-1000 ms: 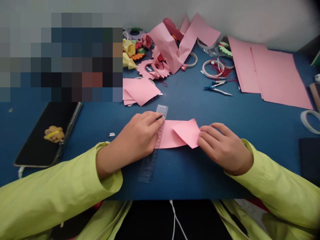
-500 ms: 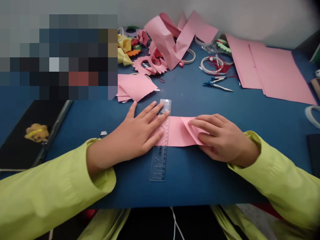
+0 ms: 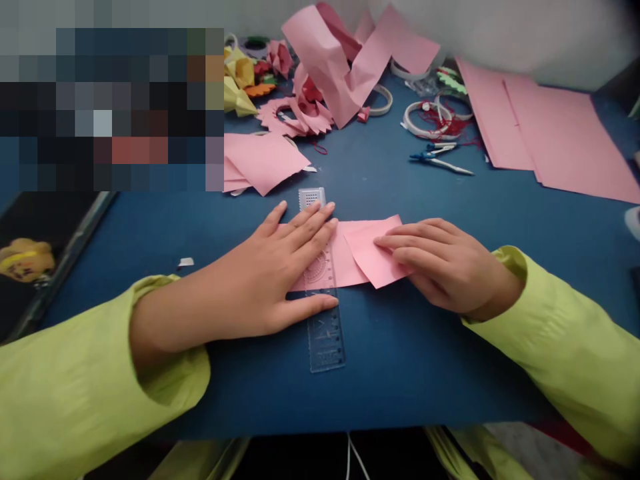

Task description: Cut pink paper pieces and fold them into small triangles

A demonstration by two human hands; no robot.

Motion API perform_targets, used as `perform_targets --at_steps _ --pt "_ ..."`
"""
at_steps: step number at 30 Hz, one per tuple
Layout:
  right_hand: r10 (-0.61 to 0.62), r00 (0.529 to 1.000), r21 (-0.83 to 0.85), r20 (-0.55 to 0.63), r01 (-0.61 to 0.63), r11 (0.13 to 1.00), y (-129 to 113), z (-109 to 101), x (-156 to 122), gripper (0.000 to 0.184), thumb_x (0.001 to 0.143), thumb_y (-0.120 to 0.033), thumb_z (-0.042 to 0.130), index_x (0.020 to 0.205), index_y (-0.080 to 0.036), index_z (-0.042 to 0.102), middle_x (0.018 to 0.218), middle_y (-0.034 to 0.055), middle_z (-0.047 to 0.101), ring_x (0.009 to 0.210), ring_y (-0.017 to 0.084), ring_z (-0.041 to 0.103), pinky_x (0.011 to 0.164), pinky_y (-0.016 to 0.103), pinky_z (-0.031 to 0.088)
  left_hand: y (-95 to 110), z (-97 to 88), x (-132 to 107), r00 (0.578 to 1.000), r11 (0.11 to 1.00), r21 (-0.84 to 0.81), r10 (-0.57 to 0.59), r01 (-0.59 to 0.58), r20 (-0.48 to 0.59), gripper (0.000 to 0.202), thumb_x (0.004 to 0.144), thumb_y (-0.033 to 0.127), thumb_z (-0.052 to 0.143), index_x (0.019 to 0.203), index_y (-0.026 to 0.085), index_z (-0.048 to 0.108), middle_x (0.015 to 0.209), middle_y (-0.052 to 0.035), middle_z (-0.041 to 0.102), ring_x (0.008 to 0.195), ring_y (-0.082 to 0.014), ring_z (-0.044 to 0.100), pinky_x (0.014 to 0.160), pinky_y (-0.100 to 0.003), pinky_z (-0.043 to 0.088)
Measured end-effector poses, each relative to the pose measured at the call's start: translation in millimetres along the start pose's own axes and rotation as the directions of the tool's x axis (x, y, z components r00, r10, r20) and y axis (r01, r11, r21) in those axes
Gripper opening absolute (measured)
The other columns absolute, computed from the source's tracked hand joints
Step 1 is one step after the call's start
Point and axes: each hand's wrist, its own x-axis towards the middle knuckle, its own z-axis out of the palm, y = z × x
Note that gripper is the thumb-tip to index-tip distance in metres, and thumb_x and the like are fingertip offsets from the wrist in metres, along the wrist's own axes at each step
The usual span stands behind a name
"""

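Observation:
A strip of pink paper point(image 3: 347, 237) lies crosswise in front of me, its right end folded back over itself as a slanted flap point(image 3: 370, 257). Across the strip rests a clear plastic ruler point(image 3: 326, 340), which sticks out above and below it. My left hand point(image 3: 273, 277) presses flat on the ruler and the strip, fingers spread and thumb apart near the ruler's lower half; it hides the strip's left end. Thumb and fingers of my right hand point(image 3: 447, 267) pinch the folded flap at its right side. The thumb is mostly hidden behind the fingers.
Crumpled pink paper point(image 3: 330, 73) and cut paper shapes pile up at the back. A pair of compasses point(image 3: 440, 162) lies near tape rolls point(image 3: 427, 120) and red thread. Pink sheets point(image 3: 575, 140) are at the back right, more pink paper point(image 3: 270, 160) left of centre. The blue table point(image 3: 400, 360) carries everything.
My right hand has brought the paper's end over to the left, so the flap lies flatter. The ruler has turned slightly, and my left thumb has moved down, away from the fingers.

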Motion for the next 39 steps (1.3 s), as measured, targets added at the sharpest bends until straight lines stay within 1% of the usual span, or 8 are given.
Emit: perform_targets --at_steps 7,12,15,19,28,31,35,39 --pt "0.027 1.0 0.026 -0.006 -0.027 0.999 -1.0 -0.2 -0.1 0.02 0.09 -0.011 0.04 0.098 -0.011 0.059 0.11 0.0104 0.069 0.1 0.023 0.065 0.079 0.038 0.052 1.6 0.1 -0.8 0.999 0.998 0.035 -0.041 0.042 -0.027 0.088 0.087 0.068 0.034 0.148 0.007 0.016 0.155 -0.016 0.011 0.144 -0.0299 0.013 0.117 -0.051 0.016" --pt "0.037 0.999 0.035 -0.005 -0.037 0.999 -0.9 0.2 -0.9 0.02 0.09 -0.011 0.041 0.099 -0.011 0.059 0.111 0.0103 0.069 0.1 0.023 0.065 0.078 0.038 0.052 1.2 -0.6 -1.1 0.997 0.995 0.086 -0.052 0.056 -0.05 0.084 0.089 0.065 0.032 0.146 0.004 0.023 0.153 -0.0175 0.022 0.143 -0.0304 0.019 0.117 -0.052 0.015" --pt "0.045 0.999 0.054 0.001 -0.045 0.998 -1.0 -0.1 -1.2 0.019 0.089 -0.01 0.043 0.1 -0.01 0.058 0.112 0.0113 0.069 0.101 0.024 0.064 0.079 0.039 0.052 1.1 0.4 -0.7 0.998 0.994 0.103 -0.04 0.045 -0.046 0.078 0.092 0.061 0.029 0.146 0.006 0.022 0.153 -0.0162 0.02 0.143 -0.0296 0.019 0.116 -0.052 0.017" --pt "0.05 0.999 0.065 0.007 -0.05 0.997 -1.3 -0.1 -1.6 0.019 0.087 -0.009 0.045 0.1 -0.009 0.058 0.112 0.012 0.068 0.102 0.025 0.064 0.08 0.039 0.052 1.5 1.7 0.4 0.998 0.993 0.108 -0.037 0.041 -0.044 0.078 0.092 0.061 0.027 0.147 0.007 0.02 0.154 -0.0144 0.017 0.143 -0.0286 0.018 0.115 -0.051 0.02" --pt "0.066 0.998 0.057 0.016 -0.067 0.996 -1.6 0.1 -2.1 0.018 0.089 -0.011 0.044 0.101 -0.013 0.057 0.113 0.0113 0.068 0.103 0.023 0.063 0.081 0.038 0.052 1.7 2.6 2.1 0.998 0.992 0.111 -0.048 0.052 -0.042 0.077 0.093 0.061 0.024 0.147 0.007 0.019 0.155 -0.0143 0.016 0.144 -0.0282 0.017 0.115 -0.052 0.019" --pt "0.036 0.999 0.037 0.009 -0.036 0.999 -0.5 -1.1 -2.3 0.018 0.089 -0.011 0.044 0.102 -0.013 0.056 0.112 0.0109 0.069 0.102 0.023 0.064 0.079 0.037 0.052 1.9 2.5 2.0 0.998 0.992 0.114 -0.05 0.054 -0.037 0.077 0.092 0.062 0.023 0.147 0.007 0.019 0.155 -0.0139 0.016 0.144 -0.0279 0.017 0.115 -0.051 0.019" --pt "-0.046 0.999 -0.063 -0.008 0.046 0.997 0.2 -4.9 -1.8 0.015 0.087 -0.009 0.048 0.099 -0.015 0.056 0.107 0.0079 0.071 0.098 0.024 0.065 0.077 0.039 0.051 2.1 2.1 2.1 0.998 0.992 0.113 -0.057 0.06 -0.035 0.077 0.092 0.062 0.023 0.147 0.007 0.019 0.155 -0.0135 0.017 0.144 -0.0275 0.017 0.115 -0.051 0.018" --pt "-0.046 0.998 -0.098 -0.033 0.043 0.994 -0.4 -6.6 -1.1 0.012 0.085 -0.009 0.053 0.094 -0.016 0.057 0.103 0.0065 0.072 0.1 0.025 0.063 0.075 0.038 0.05 2.0 2.5 3.0 0.998 0.992 0.111 -0.054 0.058 -0.037 0.077 0.093 0.062 0.022 0.147 0.007 0.019 0.155 -0.0139 0.016 0.144 -0.0278 0.017 0.115 -0.051 0.018"
